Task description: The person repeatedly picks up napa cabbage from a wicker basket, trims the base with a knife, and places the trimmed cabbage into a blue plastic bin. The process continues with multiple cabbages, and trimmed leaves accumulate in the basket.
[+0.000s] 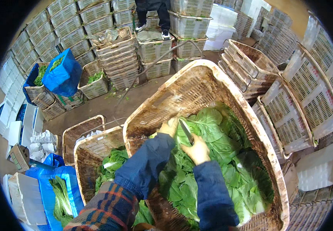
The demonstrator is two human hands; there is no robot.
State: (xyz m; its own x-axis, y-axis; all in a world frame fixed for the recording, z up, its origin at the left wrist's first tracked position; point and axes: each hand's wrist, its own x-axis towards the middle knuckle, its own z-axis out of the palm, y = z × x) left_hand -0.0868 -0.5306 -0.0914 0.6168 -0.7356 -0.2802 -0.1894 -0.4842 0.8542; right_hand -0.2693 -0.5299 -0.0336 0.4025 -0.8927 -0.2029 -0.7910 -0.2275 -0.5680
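A large dirt-stained plastic crate (273, 161) holds many leafy greens (221, 138). Over its middle, my right hand (196, 148) grips a knife (186, 131) whose blade points up and left, close against a pale-stemmed leafy green (185, 127). My left hand (169, 127) is closed around the base end of that green, near the crate's left part. Both hands look covered by pale yellowish gloves. The fingers of the left hand are partly hidden by the sleeve and the leaves.
A second crate (81, 164) with greens stands at the lower left, beside a blue plastic-lined box (43, 184) with long greens. Stacked crates (247, 66) rise at the upper right. A person (154, 14) stands on crates at the top. A bent metal rod (154, 62) crosses behind the large crate.
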